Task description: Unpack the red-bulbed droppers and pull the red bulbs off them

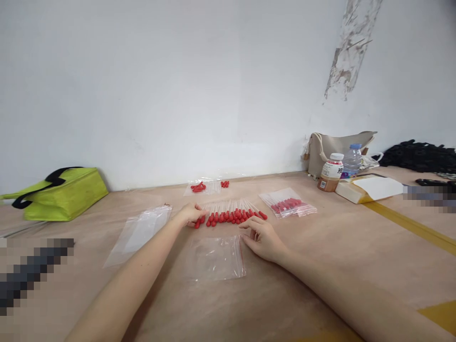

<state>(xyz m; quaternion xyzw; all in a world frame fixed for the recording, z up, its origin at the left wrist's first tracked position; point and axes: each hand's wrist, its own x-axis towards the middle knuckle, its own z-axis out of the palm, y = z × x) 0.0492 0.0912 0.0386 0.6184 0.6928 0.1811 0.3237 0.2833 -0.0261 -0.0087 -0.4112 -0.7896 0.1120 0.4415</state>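
A: "What lies widest here?"
B: "The table. With the row as clock centre, a lime-green bag stands between 9 and 10 o'clock."
A: "And the person's hands?"
B: "The right hand is at 4 o'clock, fingers bent, thumb apart from them, nothing visible between. The left hand curls around the 9 o'clock end; whether its fingers pinch the red pieces there or only touch them, one cannot tell."
A: "Anything smaller?"
B: "A flat clear bag lies between 6 and 7 o'clock, near the right thumb. Smallest are the red pieces, their thin clear lengths fanning toward 12."
A: "Which step is in hand?"
B: "Seemingly tidying or gathering the row from its ends. The next move probably calls for light, level pressure from both sides, keeping those lengths aligned."
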